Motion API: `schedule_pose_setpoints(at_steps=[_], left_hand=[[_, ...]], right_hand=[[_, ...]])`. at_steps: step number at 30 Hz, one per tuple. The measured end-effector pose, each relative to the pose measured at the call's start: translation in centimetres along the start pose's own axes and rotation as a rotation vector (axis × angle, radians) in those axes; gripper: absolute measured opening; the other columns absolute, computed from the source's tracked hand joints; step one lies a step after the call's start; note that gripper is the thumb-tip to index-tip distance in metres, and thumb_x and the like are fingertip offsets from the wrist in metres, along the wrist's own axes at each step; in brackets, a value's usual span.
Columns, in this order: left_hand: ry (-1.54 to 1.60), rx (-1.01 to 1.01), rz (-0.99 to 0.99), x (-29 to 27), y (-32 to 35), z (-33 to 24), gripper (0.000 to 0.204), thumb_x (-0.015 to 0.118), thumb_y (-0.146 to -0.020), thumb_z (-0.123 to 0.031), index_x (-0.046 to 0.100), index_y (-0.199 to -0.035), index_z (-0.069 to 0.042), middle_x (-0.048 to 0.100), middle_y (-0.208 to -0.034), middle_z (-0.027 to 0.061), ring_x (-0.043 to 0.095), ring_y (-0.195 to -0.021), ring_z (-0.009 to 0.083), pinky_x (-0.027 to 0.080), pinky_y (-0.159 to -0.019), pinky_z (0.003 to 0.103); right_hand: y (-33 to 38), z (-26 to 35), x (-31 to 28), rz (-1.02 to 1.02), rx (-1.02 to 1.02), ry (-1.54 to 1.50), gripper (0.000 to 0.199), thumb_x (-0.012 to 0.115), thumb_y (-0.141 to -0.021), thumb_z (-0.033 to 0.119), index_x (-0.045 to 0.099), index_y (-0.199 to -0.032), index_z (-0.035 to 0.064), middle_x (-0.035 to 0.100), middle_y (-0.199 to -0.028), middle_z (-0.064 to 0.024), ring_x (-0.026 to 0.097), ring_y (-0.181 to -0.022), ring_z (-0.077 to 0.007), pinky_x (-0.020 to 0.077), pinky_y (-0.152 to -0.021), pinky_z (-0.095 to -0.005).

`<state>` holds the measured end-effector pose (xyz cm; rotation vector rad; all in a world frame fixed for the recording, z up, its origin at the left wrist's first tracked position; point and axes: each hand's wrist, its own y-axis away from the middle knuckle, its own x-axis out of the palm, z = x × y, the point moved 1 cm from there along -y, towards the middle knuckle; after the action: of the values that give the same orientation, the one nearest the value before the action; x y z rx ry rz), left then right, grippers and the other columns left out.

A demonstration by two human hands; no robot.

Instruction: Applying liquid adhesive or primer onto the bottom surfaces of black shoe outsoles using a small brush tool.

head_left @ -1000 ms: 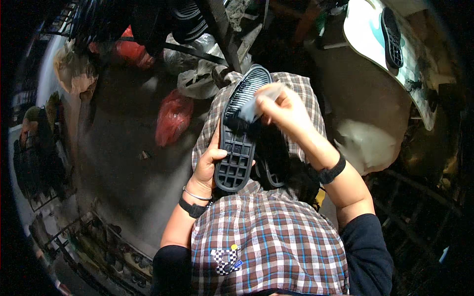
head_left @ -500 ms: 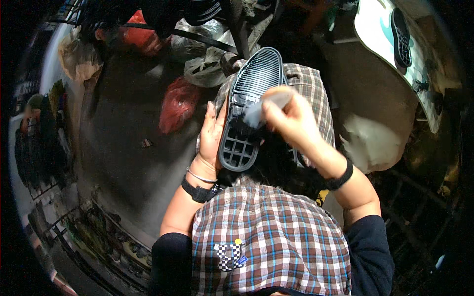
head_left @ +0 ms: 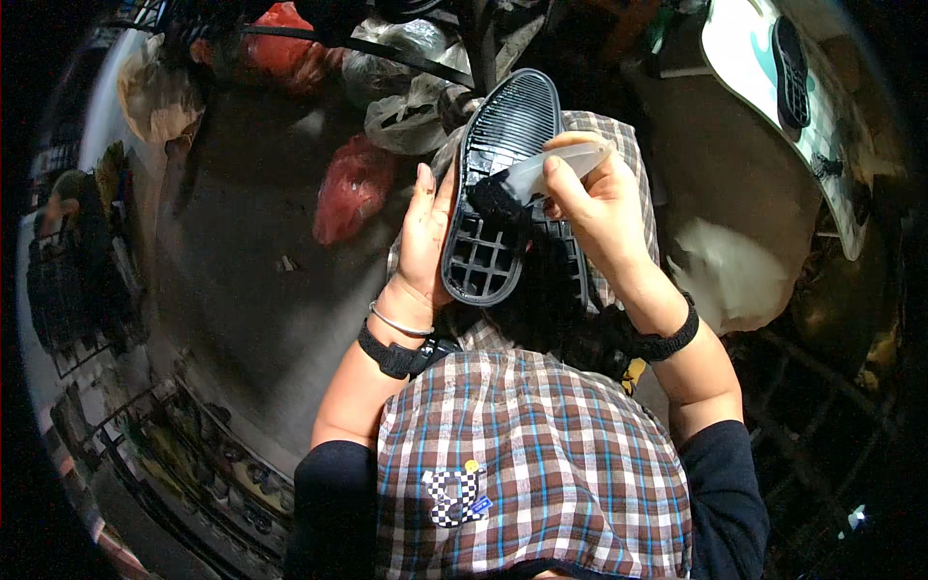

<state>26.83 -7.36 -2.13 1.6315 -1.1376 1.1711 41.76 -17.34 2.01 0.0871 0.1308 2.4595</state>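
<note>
Head view: right hand pinches a translucent tool, its dark end merging into the black sole above plaid cloth; left hand (fingers partly hidden, grip unclear) touches the sole.

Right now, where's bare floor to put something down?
On the left, the dim floor looks bare between the red bag and left forearm, except a small scrap. On the right, a patch lies between the lap and white board, above the pale sack. Crowded: the lap, with left hand, right hand and sole, and the top, among clear bags.
</note>
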Motion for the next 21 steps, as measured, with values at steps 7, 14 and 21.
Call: schedule_pose_setpoints(at_steps=[7, 14, 21], left_hand=[[-0.035, 0.036, -0.261, 0.5, -0.1, 0.3, 0.062, 0.023, -0.101, -0.054, 0.041, -0.143, -0.012, 0.050, -0.138, 0.0153, 0.054, -0.119, 0.0353, 0.042, -0.104, 0.048], [0.034, 0.053, -0.175, -0.2, -0.2, 0.3, 0.060, 0.021, -0.102, -0.050, 0.039, -0.145, -0.012, 0.049, -0.140, 0.0142, 0.049, -0.126, 0.0310, 0.036, -0.110, 0.046], [0.084, 0.014, -0.072, -0.3, -0.9, 0.0, 0.056, 0.023, -0.103, -0.047, 0.045, -0.140, -0.011, 0.056, -0.133, 0.0120, 0.056, -0.119, 0.0277, 0.042, -0.105, 0.042]], right_hand=[[1.8, 0.3, 0.3, 0.127, -0.038, 0.150, 0.020, 0.063, -0.088, 0.013, 0.060, -0.103, 0.0004, 0.068, -0.085, -0.0080, 0.064, -0.077, -0.0120, 0.0523, -0.070, -0.0264], [3.5, 0.7, 0.9, 0.348, 0.048, 0.061, 0.019, 0.065, -0.087, 0.014, 0.060, -0.101, 0.0016, 0.066, -0.080, -0.0064, 0.063, -0.074, -0.0102, 0.0515, -0.070, -0.0260], [2.7, 0.9, 0.5, 0.331, 0.118, -0.132, 0.022, 0.063, -0.091, 0.014, 0.057, -0.108, 0.0022, 0.064, -0.088, -0.0028, 0.059, -0.077, -0.0077, 0.0496, -0.069, -0.0242]])
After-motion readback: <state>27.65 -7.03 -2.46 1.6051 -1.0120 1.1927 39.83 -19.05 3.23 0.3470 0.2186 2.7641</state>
